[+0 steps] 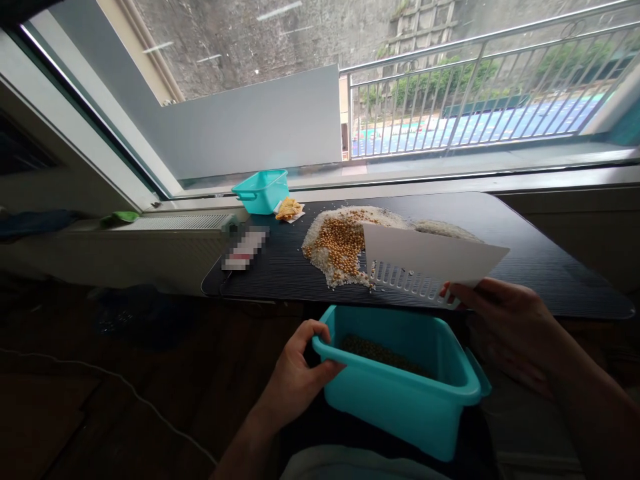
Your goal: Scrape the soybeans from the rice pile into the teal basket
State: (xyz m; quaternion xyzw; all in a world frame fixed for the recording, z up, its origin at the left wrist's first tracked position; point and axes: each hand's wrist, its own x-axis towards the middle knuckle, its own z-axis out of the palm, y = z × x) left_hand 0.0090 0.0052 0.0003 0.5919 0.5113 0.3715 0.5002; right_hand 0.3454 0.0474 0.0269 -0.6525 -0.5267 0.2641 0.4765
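My left hand (pixel 303 373) grips the left rim of a turquoise plastic bin (pixel 390 407), held below the table's front edge. Small greenish-brown grains (pixel 383 353) cover part of its floor. Above the bin's right side, my right hand (pixel 510 320) pinches a white sheet (pixel 435 257) with a row of slots along its lower edge. The sheet stands tilted over the tabletop. To its left lies a spread pile of yellow beans (pixel 340 241) mixed with white rice (pixel 325 261). Behind the sheet, a pale heap of grain (pixel 445 230) is partly hidden.
The dark table (pixel 545 267) runs along a window. A second turquoise bin (pixel 264 192) stands at its back left, beside a crumpled yellowish item (pixel 289 209) on white paper. A blurred-out flat object (pixel 246 248) lies at the left end. A radiator (pixel 175 247) is further left.
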